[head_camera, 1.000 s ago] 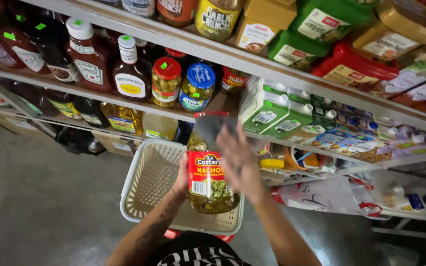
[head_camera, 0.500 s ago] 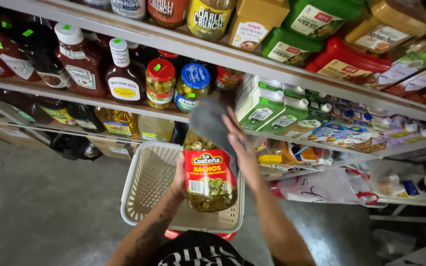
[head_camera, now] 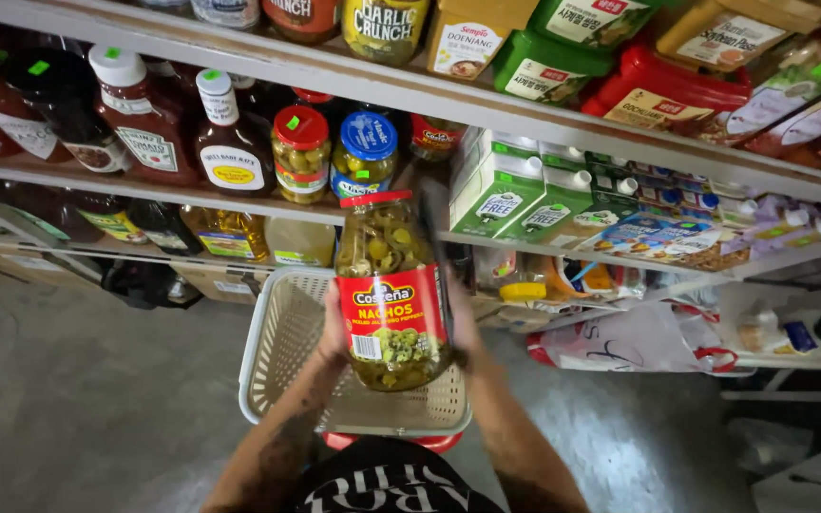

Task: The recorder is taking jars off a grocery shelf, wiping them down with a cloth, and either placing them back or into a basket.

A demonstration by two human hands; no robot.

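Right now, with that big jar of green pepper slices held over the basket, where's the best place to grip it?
Grip the jar around its wide labelled middle, coming from both sides, as the left hand and right hand do. It looks broad, glassy and probably too heavy for one palm; its red lid offers little hold.

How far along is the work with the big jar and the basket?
Done: the jar of sliced green peppers is off the shelf. In hand: left hand and right hand hold it upright above the white basket. Left: it is not yet in the basket.
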